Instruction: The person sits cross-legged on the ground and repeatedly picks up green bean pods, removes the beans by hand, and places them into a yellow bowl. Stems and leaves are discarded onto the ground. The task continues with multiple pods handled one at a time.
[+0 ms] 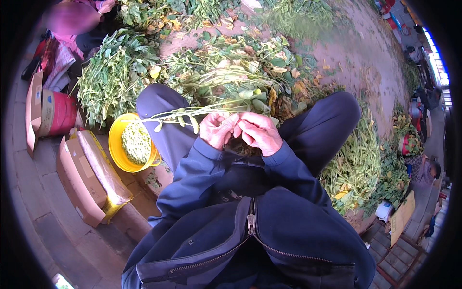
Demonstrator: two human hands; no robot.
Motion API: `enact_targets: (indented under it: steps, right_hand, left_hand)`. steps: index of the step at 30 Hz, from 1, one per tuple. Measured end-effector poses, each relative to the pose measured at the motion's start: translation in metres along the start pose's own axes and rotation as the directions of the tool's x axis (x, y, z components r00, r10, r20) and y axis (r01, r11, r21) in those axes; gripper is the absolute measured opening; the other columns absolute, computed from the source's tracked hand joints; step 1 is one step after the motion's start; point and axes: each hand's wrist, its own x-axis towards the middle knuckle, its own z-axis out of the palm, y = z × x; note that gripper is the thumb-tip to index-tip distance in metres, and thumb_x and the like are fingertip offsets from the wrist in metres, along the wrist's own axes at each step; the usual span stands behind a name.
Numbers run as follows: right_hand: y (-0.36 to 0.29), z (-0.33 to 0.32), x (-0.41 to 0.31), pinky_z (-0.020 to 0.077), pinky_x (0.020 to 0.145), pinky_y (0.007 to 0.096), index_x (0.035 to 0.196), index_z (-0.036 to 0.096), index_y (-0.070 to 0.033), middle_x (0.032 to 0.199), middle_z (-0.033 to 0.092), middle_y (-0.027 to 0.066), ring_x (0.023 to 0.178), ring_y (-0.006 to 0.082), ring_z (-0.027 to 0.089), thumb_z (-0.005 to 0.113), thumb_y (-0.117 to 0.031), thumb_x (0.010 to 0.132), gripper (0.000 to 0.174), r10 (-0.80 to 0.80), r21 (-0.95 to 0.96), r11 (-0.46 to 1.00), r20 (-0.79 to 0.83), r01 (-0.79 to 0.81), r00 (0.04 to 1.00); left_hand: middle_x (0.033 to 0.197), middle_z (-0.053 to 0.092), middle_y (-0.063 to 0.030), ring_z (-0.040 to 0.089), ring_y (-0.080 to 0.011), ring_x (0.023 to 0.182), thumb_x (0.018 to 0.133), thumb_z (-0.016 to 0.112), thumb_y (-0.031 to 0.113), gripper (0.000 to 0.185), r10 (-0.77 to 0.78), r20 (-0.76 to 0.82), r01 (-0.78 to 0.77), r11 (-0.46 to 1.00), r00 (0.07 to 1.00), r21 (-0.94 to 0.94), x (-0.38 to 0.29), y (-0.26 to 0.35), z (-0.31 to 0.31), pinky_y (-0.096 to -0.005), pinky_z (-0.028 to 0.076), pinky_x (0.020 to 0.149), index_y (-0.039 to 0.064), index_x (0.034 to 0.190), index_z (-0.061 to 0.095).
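Note:
My left hand (216,130) is closed around a green bean stalk (169,116), which reaches out leftward over my knee with several plump pods hanging from it. Fingertip to fingertip with it is my right hand (260,133), its thumb and fingers bent inward; whatever lies between them is hidden. Left of my knee stands a yellow plastic bucket (114,142), partly filled with shelled green beans (136,142). Just beyond my hands, a heap of cut bean plants (231,77) lies between my knees, pods and leaves mixed.
Another leafy pile (115,72) rises at the left, with a person in pink (77,21) behind it. Cardboard boxes (81,177) sit on the paving at left. More bean plants (355,166) lie by my right knee; another person (426,171) is at far right.

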Motion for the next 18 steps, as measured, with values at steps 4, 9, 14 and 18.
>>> enact_targets:
  steps: [4, 9, 14, 18]
  right_hand:
    - [0.001, -0.002, 0.001, 0.0276, 0.045, 0.0182, 0.118, 0.054, 0.004, 0.082, 0.06, 0.004, 0.054, 0.0041, 0.043, 0.049, -0.01, 0.095, 0.028, 0.036, 0.024, 0.999, -0.024, -0.035, 0.999]
    - [0.001, 0.001, 0.003, 0.0382, 0.05, 0.0199, 0.111, 0.058, 0.003, 0.078, 0.061, 0.0043, 0.058, 0.0071, 0.05, 0.053, -0.009, 0.094, 0.022, -0.009, -0.172, 0.985, -0.094, -0.008, 0.996]
    - [-0.013, 0.023, 0.016, 0.0505, 0.061, 0.0287, 0.103, 0.061, 0.0, 0.079, 0.065, 0.0117, 0.068, 0.0184, 0.065, 0.059, -0.001, 0.087, 0.016, -0.57, -0.787, 0.495, 0.026, 0.368, 0.821]
    - [-0.03, 0.063, 0.038, 0.052, 0.064, 0.0309, 0.104, 0.061, -0.002, 0.087, 0.062, 0.0118, 0.071, 0.0203, 0.065, 0.067, -0.006, 0.082, 0.023, -0.493, -0.805, 0.445, 0.146, 0.392, 0.858]
  left_hand:
    - [0.068, 0.063, -0.0074, 0.045, -0.0081, 0.042, 0.094, 0.057, 0.014, 0.016, 0.028, 0.012, -0.027, 0.998, 1.0, -0.06, -0.003, -0.008, -0.008, -0.0197, 0.03, 0.039, 0.005, 0.081, 0.059]
    - [0.071, 0.063, -0.0037, 0.049, -0.008, 0.045, 0.094, 0.058, 0.018, 0.015, -0.063, -0.045, 0.058, 0.994, 0.997, -0.097, -0.004, -0.016, -0.015, -0.019, 0.03, 0.04, 0.005, 0.086, 0.061]
    - [0.072, 0.063, -0.007, 0.05, -0.0111, 0.046, 0.089, 0.063, 0.016, 0.019, -0.288, 0.057, 0.293, 0.942, 0.956, -0.163, 0.008, -0.044, -0.042, -0.0236, 0.038, 0.046, -0.002, 0.094, 0.064]
    - [0.072, 0.062, -0.0051, 0.05, -0.0099, 0.048, 0.088, 0.059, 0.009, 0.013, -0.175, 0.158, 0.21, 0.948, 0.972, -0.238, 0.003, -0.054, -0.049, -0.0229, 0.033, 0.041, 0.001, 0.096, 0.064]
